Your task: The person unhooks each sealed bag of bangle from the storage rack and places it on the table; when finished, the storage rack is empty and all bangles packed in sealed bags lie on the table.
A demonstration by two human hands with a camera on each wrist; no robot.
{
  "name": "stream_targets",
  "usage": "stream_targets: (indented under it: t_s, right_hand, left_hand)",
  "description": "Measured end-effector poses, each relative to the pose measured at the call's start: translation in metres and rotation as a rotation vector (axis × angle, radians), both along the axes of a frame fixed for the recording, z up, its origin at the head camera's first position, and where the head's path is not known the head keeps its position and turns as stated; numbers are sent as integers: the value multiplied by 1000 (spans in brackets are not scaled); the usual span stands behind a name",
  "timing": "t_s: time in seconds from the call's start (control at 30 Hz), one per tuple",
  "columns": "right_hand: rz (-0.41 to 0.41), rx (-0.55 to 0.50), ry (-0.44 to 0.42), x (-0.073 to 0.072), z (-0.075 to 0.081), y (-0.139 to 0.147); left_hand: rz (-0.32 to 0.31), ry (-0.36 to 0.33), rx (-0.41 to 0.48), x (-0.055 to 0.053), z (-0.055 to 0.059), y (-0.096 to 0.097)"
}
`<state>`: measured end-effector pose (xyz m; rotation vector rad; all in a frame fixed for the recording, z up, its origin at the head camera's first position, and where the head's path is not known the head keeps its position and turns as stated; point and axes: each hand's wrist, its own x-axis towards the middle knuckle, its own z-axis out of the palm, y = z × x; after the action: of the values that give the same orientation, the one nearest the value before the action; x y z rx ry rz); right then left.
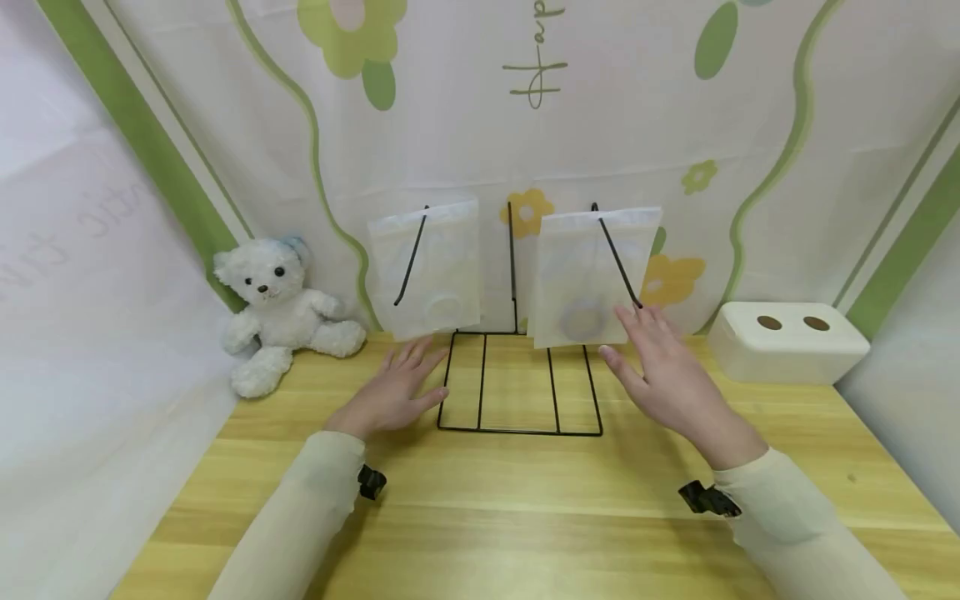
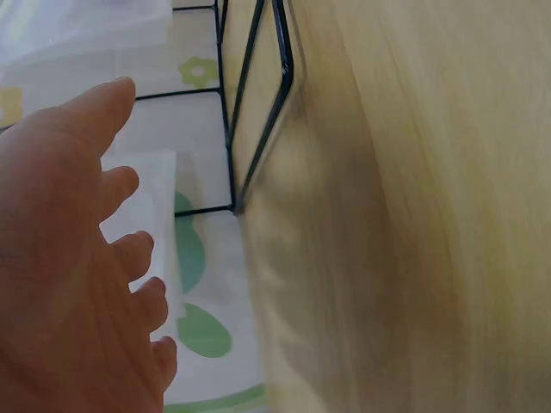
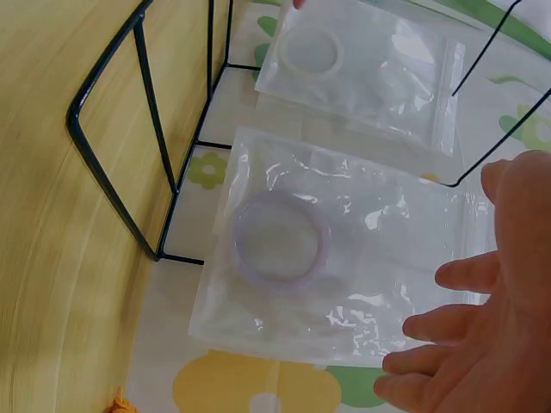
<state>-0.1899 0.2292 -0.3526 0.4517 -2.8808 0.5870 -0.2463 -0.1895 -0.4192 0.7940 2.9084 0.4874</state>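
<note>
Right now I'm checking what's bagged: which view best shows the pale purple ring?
The right wrist view: the pale purple ring shows large and whole through its clear bag. The head view gives only a smaller, hazy circle; the left wrist view doesn't show it.

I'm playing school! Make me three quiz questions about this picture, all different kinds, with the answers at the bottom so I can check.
1. True or false: the white plush teddy bear sits nearer the person's bare left hand than the bare right hand.

2. What hangs on the black wire rack?
A) striped cotton socks
B) translucent plastic bags
C) silver metal spoons

3. Fill the gap: the bag nearer the right hand holds a pale purple ____.

Key: 1. True. 2. B. 3. Ring.
</note>
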Motion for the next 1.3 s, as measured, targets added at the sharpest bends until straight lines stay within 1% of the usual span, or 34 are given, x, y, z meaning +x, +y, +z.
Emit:
stream_targets:
  t_s: [0.1,0.17,0.23,0.33,0.4,0.47,0.53,0.57,0.63,0.7,0.77,0.8,0.9,0.97,1.07,1.2,1.3]
  right_hand:
    - [26,-63,9,-2,3,5]
    - [55,-95,42,-6,5,9]
    - [91,-123,105,-11,4,13]
    - [127,-160,239,-20,1,20]
    - [127,-189,316,-25,-1,23]
    - [114,-229,372,-29,0,25]
    - [89,-279,403,-33,2,27]
    - [73,-314,415,-36,4,27]
    - [35,-388,412,-40,8,27]
    - [-13,-456,374,-44,14,28]
    - [-59,-519,319,-48,21,29]
    - [-81,-548,288,-51,24,30]
    - [-137,-623,231,-60,33,33]
    - [-180,-668,223,-68,37,36]
    - [-236,-727,238,-80,41,39]
    - [-271,-804,250,-94,45,43]
    - [-274,-825,240,-101,47,44]
  left_hand:
    - [3,-51,8,-4,-4,-4]
    - [10,-83,5,-8,-8,-5]
    - [16,-109,1,-12,-11,-7]
    - [19,-155,8,-19,-14,-9]
    - [14,-194,18,-22,-16,-11]
    - [8,-238,38,-26,-18,-12]
    - [0,-278,60,-30,-20,-13]
    - [-9,-287,71,-35,-26,-16]
    - [-18,-309,85,-38,-27,-17]
    - [-26,-320,76,-41,-28,-18]
    - [-31,-321,55,-42,-28,-17]
    - [-26,-325,37,-40,-23,-15]
    - [-22,-302,-18,-40,-23,-12]
    - [-22,-278,-49,-40,-24,-10]
    - [-21,-256,-80,-41,-25,-9]
    - [-12,-277,-79,-40,-24,-9]
    - [-10,-303,-53,-39,-22,-9]
